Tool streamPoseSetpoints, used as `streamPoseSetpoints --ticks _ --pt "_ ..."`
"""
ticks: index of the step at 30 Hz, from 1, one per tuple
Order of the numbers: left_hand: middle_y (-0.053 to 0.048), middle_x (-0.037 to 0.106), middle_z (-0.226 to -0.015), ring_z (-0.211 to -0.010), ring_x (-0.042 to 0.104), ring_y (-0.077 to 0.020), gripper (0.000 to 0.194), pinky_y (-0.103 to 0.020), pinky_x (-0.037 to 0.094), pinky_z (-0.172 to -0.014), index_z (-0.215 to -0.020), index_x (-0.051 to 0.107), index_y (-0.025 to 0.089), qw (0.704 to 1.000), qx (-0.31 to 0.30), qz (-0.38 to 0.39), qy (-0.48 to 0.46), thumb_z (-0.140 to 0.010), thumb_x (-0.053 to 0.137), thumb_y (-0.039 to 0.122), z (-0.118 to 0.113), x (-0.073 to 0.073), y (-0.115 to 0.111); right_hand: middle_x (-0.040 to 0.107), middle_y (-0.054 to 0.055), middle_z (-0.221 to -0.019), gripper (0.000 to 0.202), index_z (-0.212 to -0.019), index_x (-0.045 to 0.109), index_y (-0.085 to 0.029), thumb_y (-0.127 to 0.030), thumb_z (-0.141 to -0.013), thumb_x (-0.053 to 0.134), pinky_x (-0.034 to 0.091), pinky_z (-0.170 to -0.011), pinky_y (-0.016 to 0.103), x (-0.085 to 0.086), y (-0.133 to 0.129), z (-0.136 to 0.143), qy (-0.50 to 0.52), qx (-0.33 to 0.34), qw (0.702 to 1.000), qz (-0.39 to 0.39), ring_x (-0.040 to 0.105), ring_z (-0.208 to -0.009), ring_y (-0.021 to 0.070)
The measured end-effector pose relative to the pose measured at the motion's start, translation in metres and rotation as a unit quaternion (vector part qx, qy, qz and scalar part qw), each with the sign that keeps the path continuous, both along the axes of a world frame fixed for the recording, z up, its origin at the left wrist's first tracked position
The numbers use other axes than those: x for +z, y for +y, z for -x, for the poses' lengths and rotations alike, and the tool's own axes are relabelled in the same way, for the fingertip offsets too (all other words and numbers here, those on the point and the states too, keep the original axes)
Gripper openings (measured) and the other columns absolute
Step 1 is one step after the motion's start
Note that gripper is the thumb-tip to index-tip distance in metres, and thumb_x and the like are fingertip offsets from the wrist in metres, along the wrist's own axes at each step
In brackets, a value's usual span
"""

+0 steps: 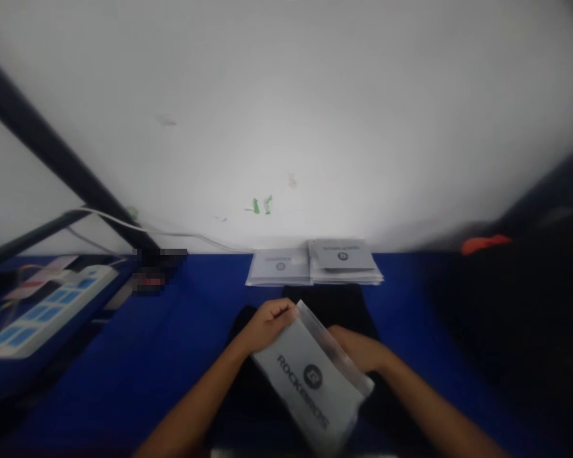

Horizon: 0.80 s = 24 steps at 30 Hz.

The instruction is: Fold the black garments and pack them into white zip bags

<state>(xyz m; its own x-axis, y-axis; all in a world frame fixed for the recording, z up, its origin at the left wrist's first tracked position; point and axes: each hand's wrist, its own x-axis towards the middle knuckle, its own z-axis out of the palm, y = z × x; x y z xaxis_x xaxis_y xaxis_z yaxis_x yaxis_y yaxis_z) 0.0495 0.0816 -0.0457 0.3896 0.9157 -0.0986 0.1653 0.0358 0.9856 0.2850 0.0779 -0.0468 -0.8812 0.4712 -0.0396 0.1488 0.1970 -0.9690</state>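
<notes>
I see blue bench (181, 343), black cloth (332, 299) mid-bench, 2 pouch stacks (315, 266) at far edge. Grey pouch (310, 381) at near edge: left hand (267, 324) grasping top corner, right hand (358, 348) clasping its side. I'd keep it level w/ both.

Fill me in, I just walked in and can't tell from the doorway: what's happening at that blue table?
A person holds a grey ROCKBROS pouch in both hands over a dark cloth on the blue table. The left hand has its grip on the pouch's top corner; the right hand is mostly behind its far edge. Two stacks of similar grey pouches lie against the white wall. A power strip sits far left.
</notes>
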Motion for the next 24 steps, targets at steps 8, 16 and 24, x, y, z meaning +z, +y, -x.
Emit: streamPoseSetpoints --ticks 8,16,24 --pt "-0.011 0.069 -0.080 -0.071 0.064 -0.0212 0.078 -0.030 0.049 -0.063 -0.094 0.068 0.011 0.966 -0.002 0.124 -0.227 -0.069 0.051 0.084 0.017 -0.004 0.011 0.071 0.006 -0.087 0.041 -0.092 0.071 -0.018 -0.054 -0.072 0.071 0.054 -0.075 0.038 0.003 0.006 -0.011 0.105 -0.299 0.946 0.061 0.066 -0.081 0.0244" --pt "-0.004 0.065 -0.056 -0.045 0.059 -0.0128 0.034 -0.021 0.046 -0.043 -0.074 0.064 0.011 0.986 -0.087 0.123 -0.078 -0.076 0.074 0.043 0.012 -0.006 0.005 0.073 0.008 -0.099 0.042 -0.098 0.068 -0.019 -0.047 -0.068 0.078 0.054 -0.082 0.042 -0.010 0.016 -0.009 0.165 -0.453 0.868 0.123 0.067 -0.091 0.0278" --pt "0.002 0.064 -0.066 -0.048 0.057 -0.0101 0.035 -0.018 0.044 -0.040 -0.094 0.059 0.015 0.925 0.247 0.066 -0.283 -0.075 0.075 0.040 0.022 -0.005 0.024 0.074 0.004 -0.098 0.045 -0.107 0.066 -0.020 -0.037 -0.068 0.079 0.053 -0.082 0.036 0.002 0.014 -0.010 0.194 -0.459 0.845 0.192 0.069 -0.090 0.0248"
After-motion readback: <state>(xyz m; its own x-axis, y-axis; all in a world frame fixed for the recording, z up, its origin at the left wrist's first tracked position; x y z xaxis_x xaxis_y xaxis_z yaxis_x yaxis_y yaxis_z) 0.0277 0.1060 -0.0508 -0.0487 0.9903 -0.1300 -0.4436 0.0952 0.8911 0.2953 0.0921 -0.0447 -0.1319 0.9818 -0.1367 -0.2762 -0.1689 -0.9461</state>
